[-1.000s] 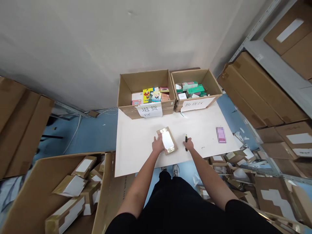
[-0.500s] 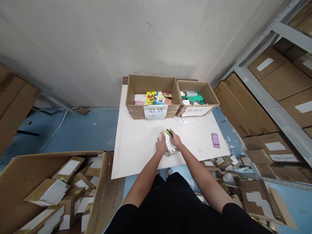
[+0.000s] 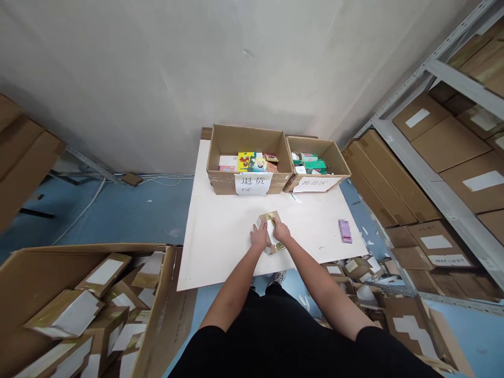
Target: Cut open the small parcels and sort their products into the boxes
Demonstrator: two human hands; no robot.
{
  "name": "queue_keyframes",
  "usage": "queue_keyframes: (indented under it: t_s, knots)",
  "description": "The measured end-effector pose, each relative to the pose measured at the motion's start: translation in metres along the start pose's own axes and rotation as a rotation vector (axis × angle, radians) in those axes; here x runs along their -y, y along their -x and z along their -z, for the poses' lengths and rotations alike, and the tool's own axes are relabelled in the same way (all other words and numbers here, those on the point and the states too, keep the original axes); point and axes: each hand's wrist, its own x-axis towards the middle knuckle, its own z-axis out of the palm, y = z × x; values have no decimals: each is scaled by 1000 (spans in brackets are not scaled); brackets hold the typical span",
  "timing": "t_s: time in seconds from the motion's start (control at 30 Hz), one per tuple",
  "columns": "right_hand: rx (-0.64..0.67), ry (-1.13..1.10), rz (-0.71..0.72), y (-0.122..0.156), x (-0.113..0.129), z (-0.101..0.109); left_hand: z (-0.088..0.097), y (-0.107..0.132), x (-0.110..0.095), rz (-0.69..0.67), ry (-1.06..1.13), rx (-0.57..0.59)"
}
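A small cardboard parcel (image 3: pixel 270 228) with shiny brown tape and a white label lies on the white table, between my hands. My left hand (image 3: pixel 259 234) grips its left side, fingers pressed against the edge and top. In my right hand (image 3: pixel 281 230), closed over the parcel's right part, is a yellow-and-black box cutter (image 3: pixel 272 218). Its front end is at the taped top near the far end; most of the cutter is hidden by the fingers, and I cannot make out the blade.
Two open cartons with paper signs, the left carton (image 3: pixel 220 183) and the right carton (image 3: pixel 290 184), stand at the table's back, holding small colourful boxes. A purple pack (image 3: pixel 345 231) lies right. A large carton (image 3: pixel 171 273) of parcels stands lower left; shelving (image 3: pixel 417 163) is right.
My right hand and the box cutter have shifted over the parcel's top, the cutter now lying lower and more covered by the fingers. My left hand stays on the parcel. The view has shifted slightly.
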Motion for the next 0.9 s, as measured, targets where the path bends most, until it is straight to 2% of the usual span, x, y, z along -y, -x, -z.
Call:
queue_keyframes:
  t_s: [0.13, 0.23, 0.33, 0.47, 0.6, 0.7, 0.8, 0.9]
  knots:
    - [21, -30, 7, 4, -2, 5, 2, 1, 3, -6, -40, -9]
    - [94, 2, 12, 17, -14, 10, 2, 2, 4, -6, -48, -12]
    - [197, 69, 17, 47, -37, 4, 0, 1, 5, -6, -41, -24]
    - [235, 101, -6, 97, -63, -18, -4, -1, 1, -27, -37, -57]
    - [253, 66, -14, 118, -79, -24, -6, -3, -5, -17, -35, -39]
    - [153, -81, -29, 124, -98, -24, -5, -2, -7, -22, -50, -34]
    - [-58, -267, -196, 128, -115, -33, -7, 1, -9, -34, -65, -45]
    - [-166, -393, -336, 115, -110, -49, -12, 7, -13, -28, -55, -64]
